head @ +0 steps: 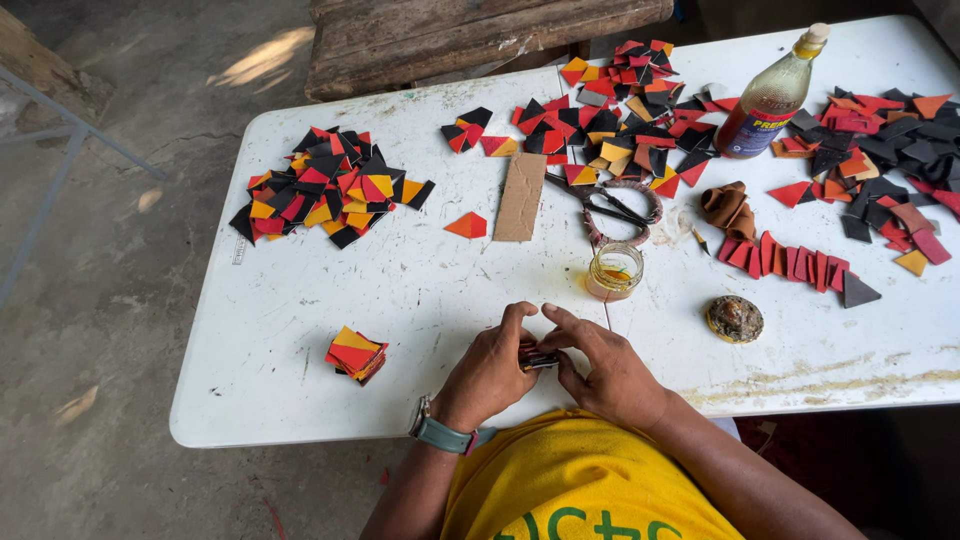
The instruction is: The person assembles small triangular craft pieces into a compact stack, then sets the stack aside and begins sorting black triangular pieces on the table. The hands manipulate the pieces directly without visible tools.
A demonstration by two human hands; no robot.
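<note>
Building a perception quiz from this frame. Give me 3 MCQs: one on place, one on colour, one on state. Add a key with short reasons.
1. Where is the small glass jar?
A. At the table's left edge
B. Just beyond the hands, below the scissors
C. On the floor

2. What colour is the person's shirt?
A. Yellow
B. Blue
C. White

3. What are the left hand and right hand doing?
A. Resting flat and apart
B. Holding the bottle
C. Pinching a small stack of pieces together

Key:
1 B: it stands mid-table, nearer the person than the scissors.
2 A: the cloth is plainly yellow.
3 C: both hands' fingers close on the stack.
</note>
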